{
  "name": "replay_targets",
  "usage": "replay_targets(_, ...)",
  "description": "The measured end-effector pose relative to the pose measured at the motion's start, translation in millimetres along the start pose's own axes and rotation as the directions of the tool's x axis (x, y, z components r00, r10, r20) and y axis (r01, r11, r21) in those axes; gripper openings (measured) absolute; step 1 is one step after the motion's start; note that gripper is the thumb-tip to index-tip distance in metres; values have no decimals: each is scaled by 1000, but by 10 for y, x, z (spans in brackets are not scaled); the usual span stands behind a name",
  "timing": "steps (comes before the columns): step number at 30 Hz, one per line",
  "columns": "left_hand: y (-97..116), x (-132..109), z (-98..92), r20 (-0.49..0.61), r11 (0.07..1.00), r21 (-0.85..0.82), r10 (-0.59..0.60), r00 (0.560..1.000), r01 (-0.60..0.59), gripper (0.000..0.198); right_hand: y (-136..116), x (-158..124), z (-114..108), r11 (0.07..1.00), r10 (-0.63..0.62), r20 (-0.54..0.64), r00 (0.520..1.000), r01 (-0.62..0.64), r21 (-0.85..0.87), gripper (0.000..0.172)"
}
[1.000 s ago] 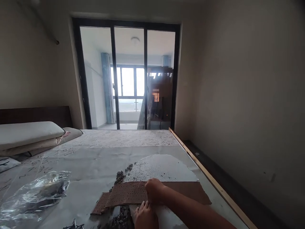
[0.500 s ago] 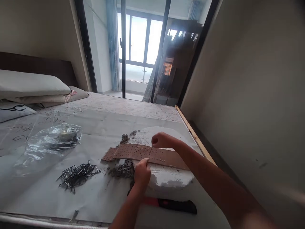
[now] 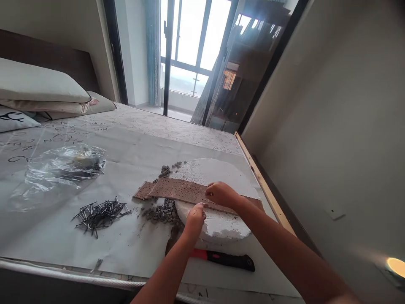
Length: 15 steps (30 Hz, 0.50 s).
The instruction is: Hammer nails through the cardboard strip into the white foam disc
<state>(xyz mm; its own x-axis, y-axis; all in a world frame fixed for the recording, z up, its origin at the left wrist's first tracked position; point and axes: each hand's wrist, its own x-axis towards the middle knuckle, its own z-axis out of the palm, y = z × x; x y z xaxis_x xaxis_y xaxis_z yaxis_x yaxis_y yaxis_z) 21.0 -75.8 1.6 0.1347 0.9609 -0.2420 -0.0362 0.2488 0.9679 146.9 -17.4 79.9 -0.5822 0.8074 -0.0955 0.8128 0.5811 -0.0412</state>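
Note:
A brown strip full of small holes (image 3: 177,190) lies across a round white foam block (image 3: 218,223) on a paper-covered bed. My right hand (image 3: 221,195) presses down on the strip with closed fingers; whether it pinches a nail is hidden. My left hand (image 3: 195,218) rests against the near edge of the strip and the foam, fingers curled. A pile of dark nails (image 3: 98,211) lies to the left. A tool with a red and black handle (image 3: 226,259) lies under my left forearm.
Small grey stones (image 3: 161,212) are scattered beside the foam. A crumpled clear plastic bag (image 3: 60,169) lies at the left, pillows (image 3: 34,84) behind it. The wooden bed rail (image 3: 264,185) runs along the right, a wall beyond. Glass sliding doors (image 3: 190,55) stand at the back.
The camera has tilted down from the doors to the bed. My right hand, lifted above the strip half a second ago, has come down onto it. My left hand has stayed at the strip's near edge.

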Motion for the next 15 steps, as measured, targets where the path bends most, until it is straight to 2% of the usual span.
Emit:
replay_targets(1, 11, -3, -3, -36, 983, 174, 74, 997, -67, 35, 7, 32, 54, 999, 22, -19, 1000, -23, -34, 27)
replay_targets(3, 34, -18, -6, -34, 859, 497, 158, 987, -121, 38, -5, 94, 175, 996, 46, -23, 999, -47, -77, 29)
replay_targets(6, 52, -41, -9, -16, 633, 770, 145, 989, -80, 51, -36, 161, 353, 990, 56, -19, 998, -58, -128, 26)
replay_targets(10, 70, -50, -17, -14, 442, 897, 77, 997, -21, 57, -23, 192, 499, 984, 33, 1, 999, -32, -178, 22)
replay_targets(15, 126, -35, -9, 8, 346, 938, 5, 1000, -9, 55, 0, 213, 539, 973, 11, 30, 1000, -4, -231, 22)
